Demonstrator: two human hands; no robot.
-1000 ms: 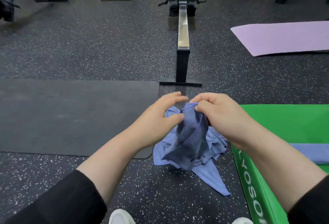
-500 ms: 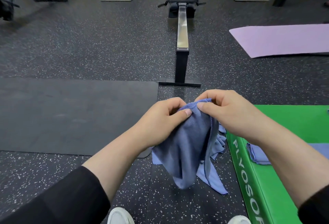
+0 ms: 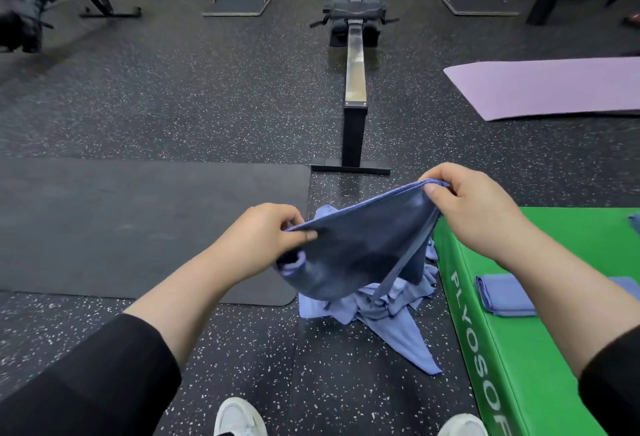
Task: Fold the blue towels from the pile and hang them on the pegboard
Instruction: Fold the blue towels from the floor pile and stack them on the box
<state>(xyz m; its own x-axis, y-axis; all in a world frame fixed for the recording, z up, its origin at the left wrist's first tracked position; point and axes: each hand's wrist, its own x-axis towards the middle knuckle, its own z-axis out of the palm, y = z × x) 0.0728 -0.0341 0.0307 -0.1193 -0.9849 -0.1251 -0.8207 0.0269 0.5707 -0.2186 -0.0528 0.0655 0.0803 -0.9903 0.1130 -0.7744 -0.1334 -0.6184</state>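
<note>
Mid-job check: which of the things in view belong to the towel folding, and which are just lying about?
Job:
held towel, pinched by left hand and right hand
towel pile on the floor
folded towel on the green box

Lying about:
rowing machine
black mat
purple mat

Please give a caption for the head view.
Both hands stretch a blue towel above the pile.

Speckled black rubber floor [image 3: 173, 106] carries: black mat [image 3: 138, 227] at left; purple mat [image 3: 554, 89] at far right; rowing machine [image 3: 355, 89] at centre; blue towel pile [image 3: 398, 324]; green plyo box [image 3: 540, 349], bearing a folded towel [image 3: 502, 297].
</note>
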